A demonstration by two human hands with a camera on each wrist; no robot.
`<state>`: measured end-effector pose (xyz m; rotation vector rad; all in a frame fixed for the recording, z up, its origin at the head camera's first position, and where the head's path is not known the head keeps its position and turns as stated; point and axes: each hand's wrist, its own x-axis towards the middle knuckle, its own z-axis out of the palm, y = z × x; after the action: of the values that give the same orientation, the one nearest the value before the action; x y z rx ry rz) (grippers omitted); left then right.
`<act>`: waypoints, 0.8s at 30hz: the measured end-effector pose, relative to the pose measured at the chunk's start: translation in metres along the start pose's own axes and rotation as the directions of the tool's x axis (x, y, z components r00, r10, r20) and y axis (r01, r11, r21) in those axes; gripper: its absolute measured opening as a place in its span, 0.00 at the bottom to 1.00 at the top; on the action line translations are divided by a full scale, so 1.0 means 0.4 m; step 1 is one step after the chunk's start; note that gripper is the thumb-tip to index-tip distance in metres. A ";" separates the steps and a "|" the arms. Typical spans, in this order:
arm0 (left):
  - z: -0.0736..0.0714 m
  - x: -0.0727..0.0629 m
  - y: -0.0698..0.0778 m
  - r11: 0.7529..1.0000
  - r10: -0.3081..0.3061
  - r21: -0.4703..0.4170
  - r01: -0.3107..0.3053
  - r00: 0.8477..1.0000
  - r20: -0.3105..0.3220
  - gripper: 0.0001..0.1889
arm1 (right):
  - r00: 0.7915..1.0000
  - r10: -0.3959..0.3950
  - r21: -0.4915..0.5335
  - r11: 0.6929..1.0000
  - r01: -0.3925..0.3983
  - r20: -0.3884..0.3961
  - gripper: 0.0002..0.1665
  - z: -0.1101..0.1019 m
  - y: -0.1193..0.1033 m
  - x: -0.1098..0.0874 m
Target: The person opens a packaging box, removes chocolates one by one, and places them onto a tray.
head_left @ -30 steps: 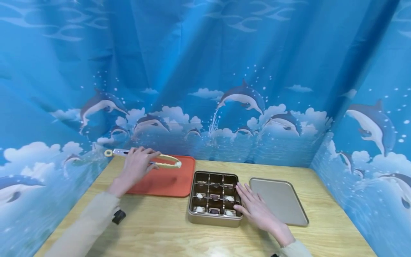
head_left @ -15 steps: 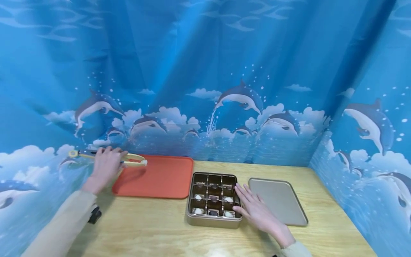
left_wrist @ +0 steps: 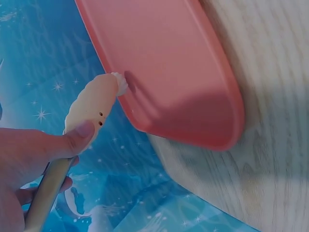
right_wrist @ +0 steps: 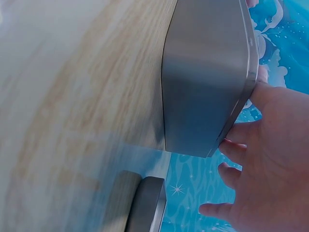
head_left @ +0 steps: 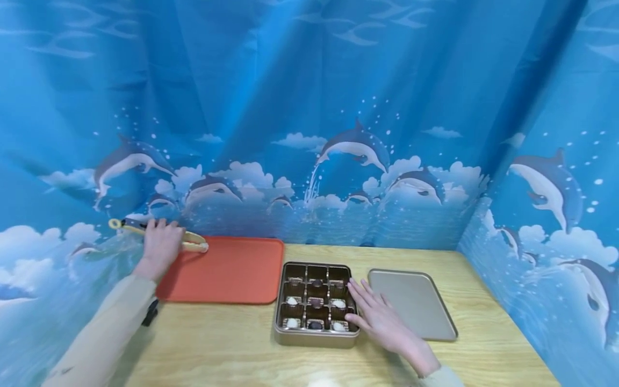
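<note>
Gripping yellow tongs (left_wrist: 91, 102) bearing two dark dots (left_wrist: 100, 119), the left hand (head_left: 163, 244) hangs at ten o'clock of the red tray (head_left: 232, 271), a small white piece (left_wrist: 121, 84) at the tongs' tips. The right hand (head_left: 384, 325), fingers spread, touches the three o'clock edge of the divided tin (head_left: 316, 340).

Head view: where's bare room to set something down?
Bare: table in front of red tray and box; table right of lid, up to the curtain; most of the tray. Crowded: the gap between box and lid, covered partly by the right grip; the tray's far-left corner, where the left grip holds tongs.
</note>
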<state>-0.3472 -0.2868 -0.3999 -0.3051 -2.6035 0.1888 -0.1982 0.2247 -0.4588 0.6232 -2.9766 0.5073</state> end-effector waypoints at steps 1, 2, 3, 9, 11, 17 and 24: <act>0.004 0.002 -0.001 1.000 0.004 -0.002 -0.004 1.000 -0.001 0.02 | 1.000 0.002 -0.002 1.000 -0.002 0.004 0.44 0.000 0.000 0.000; 0.008 0.003 -0.002 1.000 0.009 -0.006 -0.009 1.000 -0.001 0.01 | 1.000 0.003 -0.003 1.000 -0.003 0.004 0.44 0.001 0.001 0.000; 0.012 0.003 -0.003 1.000 0.012 -0.007 -0.012 1.000 0.004 0.02 | 1.000 0.003 -0.004 1.000 -0.003 0.004 0.44 0.001 0.001 0.000; 0.024 0.002 -0.006 1.000 -0.004 -0.028 0.006 0.998 0.067 0.04 | 1.000 -0.006 -0.009 1.000 0.006 -0.004 0.44 0.003 0.004 0.000; 0.025 0.000 -0.006 0.999 -0.014 -0.038 0.018 0.996 0.085 0.05 | 1.000 -0.008 -0.009 1.000 0.008 -0.006 0.44 0.004 0.004 0.000; 0.021 -0.018 -0.011 0.996 -0.061 -0.054 0.067 0.992 0.111 0.17 | 1.000 -0.004 -0.007 1.000 0.004 0.003 0.44 0.003 0.003 -0.001; -0.003 -0.042 0.006 0.998 -0.003 -0.069 0.008 0.998 0.068 0.26 | 1.000 0.010 0.016 1.000 -0.010 0.014 0.44 0.001 0.003 -0.002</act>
<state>-0.3319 -0.2888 -0.4071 -0.3210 -2.6821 0.1086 -0.1979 0.2257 -0.4598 0.6154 -2.9932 0.5296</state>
